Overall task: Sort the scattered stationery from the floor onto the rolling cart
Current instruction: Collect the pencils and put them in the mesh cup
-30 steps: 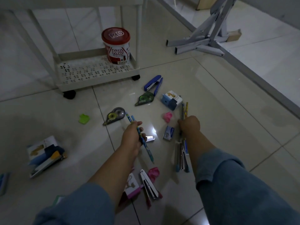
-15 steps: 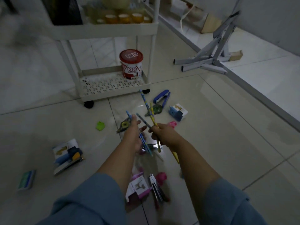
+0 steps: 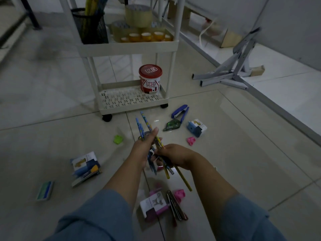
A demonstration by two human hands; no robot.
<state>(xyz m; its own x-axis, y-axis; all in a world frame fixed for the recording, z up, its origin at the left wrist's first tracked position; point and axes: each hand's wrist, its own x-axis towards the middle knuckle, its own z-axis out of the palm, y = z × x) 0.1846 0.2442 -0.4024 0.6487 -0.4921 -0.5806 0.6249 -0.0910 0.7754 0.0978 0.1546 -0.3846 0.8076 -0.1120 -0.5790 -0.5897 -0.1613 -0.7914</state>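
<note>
Both hands meet above the floor and share a bundle of pencils point(image 3: 145, 121). My left hand point(image 3: 145, 151) grips the blue ones, whose tips point toward the white rolling cart point(image 3: 132, 46). My right hand point(image 3: 174, 156) grips the yellow and blue ones, whose lower ends stick out below it. Scattered on the tiles are a blue stapler point(image 3: 180, 111), a green correction tape point(image 3: 172, 125), a blue and white box point(image 3: 197, 127), a pink eraser point(image 3: 191, 140) and a green eraser point(image 3: 118, 139).
The cart's middle shelf carries a black mesh pencil cup point(image 3: 90, 26) and tape rolls point(image 3: 138, 15); a red-lidded tub point(image 3: 150, 79) stands on its bottom shelf. Boxes point(image 3: 85, 165), a pink card box point(image 3: 153, 205), a stapler point(image 3: 175, 206) lie near me. A metal stand point(image 3: 231, 73) is far right.
My right hand lifted pencils off the floor and brought them to my left hand. Both hands now hold the pencils together, and my view has tilted up to show the cart's middle shelf.
</note>
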